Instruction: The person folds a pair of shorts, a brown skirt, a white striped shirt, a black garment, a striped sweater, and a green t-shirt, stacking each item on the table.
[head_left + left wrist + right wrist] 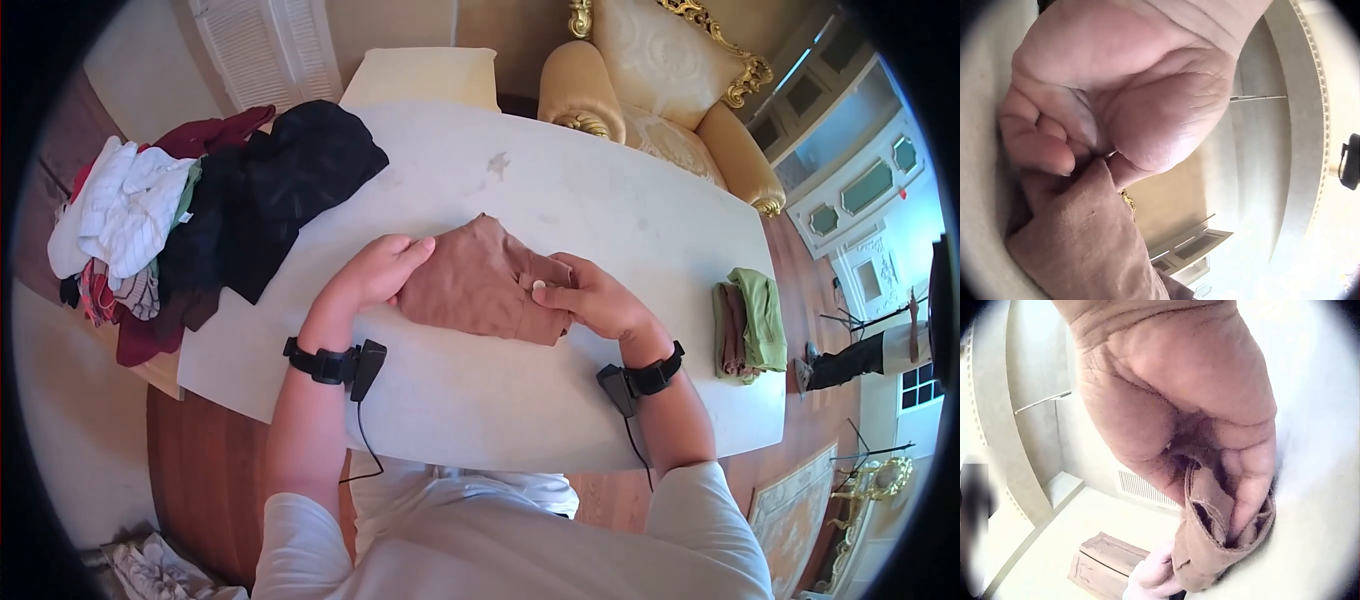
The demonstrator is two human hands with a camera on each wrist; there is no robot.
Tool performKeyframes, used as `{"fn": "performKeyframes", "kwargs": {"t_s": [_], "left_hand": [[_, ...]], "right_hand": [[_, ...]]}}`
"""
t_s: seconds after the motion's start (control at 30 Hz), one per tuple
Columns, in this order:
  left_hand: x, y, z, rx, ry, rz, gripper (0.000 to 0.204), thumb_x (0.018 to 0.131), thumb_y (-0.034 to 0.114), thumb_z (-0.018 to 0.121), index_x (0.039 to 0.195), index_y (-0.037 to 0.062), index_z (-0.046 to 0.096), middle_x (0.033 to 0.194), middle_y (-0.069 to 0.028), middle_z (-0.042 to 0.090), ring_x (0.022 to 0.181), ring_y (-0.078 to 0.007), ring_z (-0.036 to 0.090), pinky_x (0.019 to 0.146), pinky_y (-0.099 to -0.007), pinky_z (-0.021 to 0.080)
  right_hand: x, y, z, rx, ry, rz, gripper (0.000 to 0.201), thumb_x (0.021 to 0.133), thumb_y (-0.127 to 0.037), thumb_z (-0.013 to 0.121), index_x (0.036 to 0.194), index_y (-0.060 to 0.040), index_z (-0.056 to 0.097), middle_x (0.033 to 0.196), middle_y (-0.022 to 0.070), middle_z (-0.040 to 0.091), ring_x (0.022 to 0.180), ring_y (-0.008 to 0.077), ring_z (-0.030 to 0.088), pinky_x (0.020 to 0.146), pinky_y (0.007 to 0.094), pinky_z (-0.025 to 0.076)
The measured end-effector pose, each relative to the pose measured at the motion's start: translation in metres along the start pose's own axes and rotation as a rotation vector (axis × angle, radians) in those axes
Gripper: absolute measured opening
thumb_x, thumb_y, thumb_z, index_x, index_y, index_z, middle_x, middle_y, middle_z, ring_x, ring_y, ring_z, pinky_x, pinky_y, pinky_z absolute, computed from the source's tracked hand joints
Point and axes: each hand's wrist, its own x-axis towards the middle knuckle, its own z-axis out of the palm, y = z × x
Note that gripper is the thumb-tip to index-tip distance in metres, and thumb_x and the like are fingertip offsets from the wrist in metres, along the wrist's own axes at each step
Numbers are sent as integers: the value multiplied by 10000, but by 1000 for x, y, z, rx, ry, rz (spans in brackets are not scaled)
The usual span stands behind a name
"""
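Observation:
A folded brown garment, a pale round button near its right end, is held over the middle of the white table. My left hand pinches its left edge, thumb on top. In the left wrist view the brown cloth runs out from between the thumb and curled fingers. At the other end my right hand grips the garment, thumb beside the button. The right wrist view shows the cloth's layered, rolled edge around the fingers, with part of them hidden inside the fold.
At the table's left lies a loose heap of clothes, with a black garment and a white one on it. A small folded stack with a green garment sits near the right edge. A gold armchair stands behind the table.

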Motion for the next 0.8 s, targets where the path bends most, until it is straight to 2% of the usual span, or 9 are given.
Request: {"fn": "performKeyframes", "kwargs": {"t_s": [0.13,0.17,0.23,0.37,0.47,0.6,0.67,0.77,0.8], "left_hand": [[0,2,-1,109,85,71,462,1037,442,650,1022,-20,671,823,-77,692,672,-167,634,625,-330,524],[-1,2,0,133,105,83,463,1021,440,680,1019,-23,669,833,-87,706,691,-176,648,643,-336,534],[-1,2,3,185,163,175,490,989,453,720,1069,-28,670,925,-117,732,800,-197,684,737,-345,557],[0,3,15,135,294,395,552,951,457,766,1186,-31,660,1111,-152,740,1014,-217,701,918,-345,558],[5,1,19,132,251,408,557,947,427,775,1247,-25,647,1213,-173,715,1093,-219,691,979,-347,545],[-2,8,21,102,102,346,450,947,305,804,1212,-20,643,1107,-86,703,988,-146,649,914,-314,540],[2,3,19,107,10,327,396,929,267,825,1157,-5,651,1032,-48,695,931,-119,637,868,-297,538],[-7,5,9,107,-206,300,438,883,344,861,1057,-9,671,953,-66,719,862,-140,657,796,-314,549],[-13,10,4,146,-269,194,454,865,385,880,1010,12,666,935,-60,706,844,-117,644,755,-294,544]], "right_hand": [[-2,-7,-6,-210,153,-48,347,967,-244,755,1190,0,649,965,22,670,849,98,609,710,275,510],[-3,-9,-6,-255,177,-51,353,953,-246,753,1180,7,658,956,42,678,860,117,617,732,290,513],[-4,-11,-6,-343,221,-55,366,926,-250,750,1159,22,675,938,82,692,881,157,634,776,320,518],[-3,-8,-5,-350,232,-112,322,920,-214,747,1150,3,689,925,83,693,873,163,633,770,329,514],[-5,-11,-1,-464,305,-199,279,914,-184,746,1140,-25,710,958,115,712,915,199,656,802,347,525],[1,0,-2,-727,464,-486,237,900,-162,757,1105,-45,736,1039,171,725,1057,274,674,905,368,531],[6,8,-8,-700,399,-538,232,891,-157,766,1092,-44,741,1100,177,717,1133,296,660,955,375,524],[6,8,-22,-494,149,-371,229,880,-154,778,1075,-36,747,1207,160,691,1222,302,625,1011,386,509],[1,7,-23,-441,103,-291,224,878,-154,780,1068,-37,752,1247,153,681,1243,301,614,1021,392,505]]}}
